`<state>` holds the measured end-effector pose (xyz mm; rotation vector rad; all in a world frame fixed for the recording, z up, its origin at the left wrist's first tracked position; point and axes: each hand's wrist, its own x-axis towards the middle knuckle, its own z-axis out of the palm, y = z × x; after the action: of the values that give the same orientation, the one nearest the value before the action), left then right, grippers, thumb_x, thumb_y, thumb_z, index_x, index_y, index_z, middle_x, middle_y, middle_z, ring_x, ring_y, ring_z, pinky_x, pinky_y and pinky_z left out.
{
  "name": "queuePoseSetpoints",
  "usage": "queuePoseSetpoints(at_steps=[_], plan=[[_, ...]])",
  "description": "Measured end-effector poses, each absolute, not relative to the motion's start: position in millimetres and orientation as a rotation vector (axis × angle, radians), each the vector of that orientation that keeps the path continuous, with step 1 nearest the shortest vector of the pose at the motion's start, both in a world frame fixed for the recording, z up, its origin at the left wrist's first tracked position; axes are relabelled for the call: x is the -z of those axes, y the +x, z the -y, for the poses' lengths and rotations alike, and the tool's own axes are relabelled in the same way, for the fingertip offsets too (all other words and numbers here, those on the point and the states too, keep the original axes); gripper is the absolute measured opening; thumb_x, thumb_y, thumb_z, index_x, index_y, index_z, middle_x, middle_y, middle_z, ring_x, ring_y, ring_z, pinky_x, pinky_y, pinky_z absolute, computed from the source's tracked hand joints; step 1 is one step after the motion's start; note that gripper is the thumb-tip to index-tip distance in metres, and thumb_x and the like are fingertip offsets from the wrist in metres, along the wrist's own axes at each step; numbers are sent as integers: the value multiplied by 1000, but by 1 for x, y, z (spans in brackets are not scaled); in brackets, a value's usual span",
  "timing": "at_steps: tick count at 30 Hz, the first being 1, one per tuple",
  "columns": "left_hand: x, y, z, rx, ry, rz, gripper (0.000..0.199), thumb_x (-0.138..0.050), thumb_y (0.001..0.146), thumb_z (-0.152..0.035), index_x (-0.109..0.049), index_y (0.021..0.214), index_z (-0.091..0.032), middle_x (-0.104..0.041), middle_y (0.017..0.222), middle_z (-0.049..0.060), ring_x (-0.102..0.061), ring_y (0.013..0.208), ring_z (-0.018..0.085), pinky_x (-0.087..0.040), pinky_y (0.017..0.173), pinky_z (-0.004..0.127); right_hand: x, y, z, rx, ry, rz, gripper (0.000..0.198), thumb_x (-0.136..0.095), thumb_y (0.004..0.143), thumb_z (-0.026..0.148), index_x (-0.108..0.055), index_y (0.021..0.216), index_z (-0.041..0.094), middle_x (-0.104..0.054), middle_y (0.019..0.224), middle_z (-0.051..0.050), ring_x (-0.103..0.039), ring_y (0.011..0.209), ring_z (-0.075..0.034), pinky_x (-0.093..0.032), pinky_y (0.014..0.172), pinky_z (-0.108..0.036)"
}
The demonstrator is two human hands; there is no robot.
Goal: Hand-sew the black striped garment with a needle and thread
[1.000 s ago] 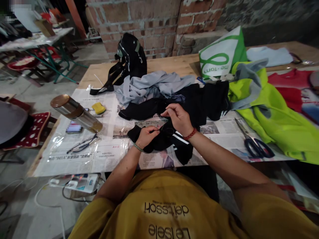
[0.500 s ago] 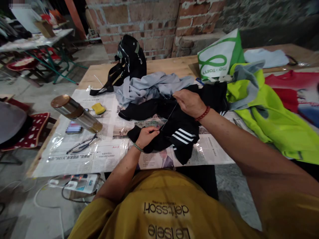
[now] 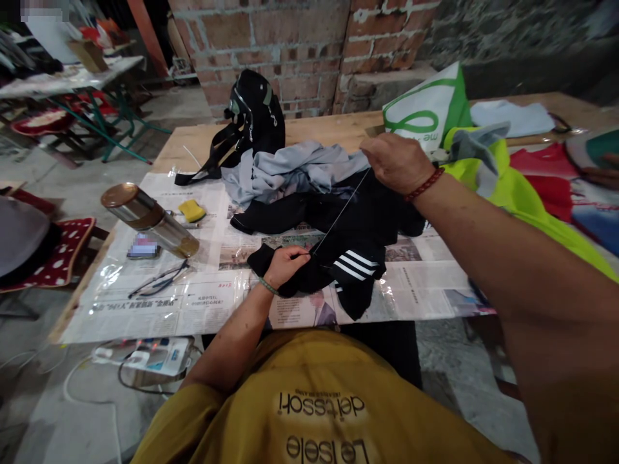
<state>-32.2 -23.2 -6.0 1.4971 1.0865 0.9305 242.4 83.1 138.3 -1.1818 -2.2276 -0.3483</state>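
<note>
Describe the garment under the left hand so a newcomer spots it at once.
Find the table spread with newspaper. At its near edge, the left hand pinches a black garment. Bold white stripes set it apart from the grey cloth behind and the neon-yellow garment to the right.

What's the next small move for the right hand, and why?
Probably lower the right hand toward the left hand, easing the thread: it runs straight from the raised right hand down to the black cloth, where the left hand pinches, so pulling harder might pucker it.
</note>
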Motion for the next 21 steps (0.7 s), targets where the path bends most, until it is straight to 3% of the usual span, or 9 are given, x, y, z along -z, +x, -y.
queuePoseSetpoints(at_steps=[10, 21], plan=[[4, -33, 24, -919, 1539, -1092, 14, -62, 69, -28, -67, 70, -15, -65, 69, 0, -58, 69, 14, -45, 70, 25, -148, 263, -103, 638, -1185, 2221, 20, -44, 89, 23, -58, 101, 14, -66, 104, -9, -59, 100, -6, -41, 81, -14], [5, -33, 24, -916, 1555, -1107, 13, -63, 70, -27, -68, 71, -15, -66, 71, 0, -59, 69, 14, -45, 69, 25, -146, 258, -102, 581, -1189, 2179, 22, -40, 91, 24, -58, 102, 15, -66, 101, -9, -58, 97, -9, -41, 81, -19]])
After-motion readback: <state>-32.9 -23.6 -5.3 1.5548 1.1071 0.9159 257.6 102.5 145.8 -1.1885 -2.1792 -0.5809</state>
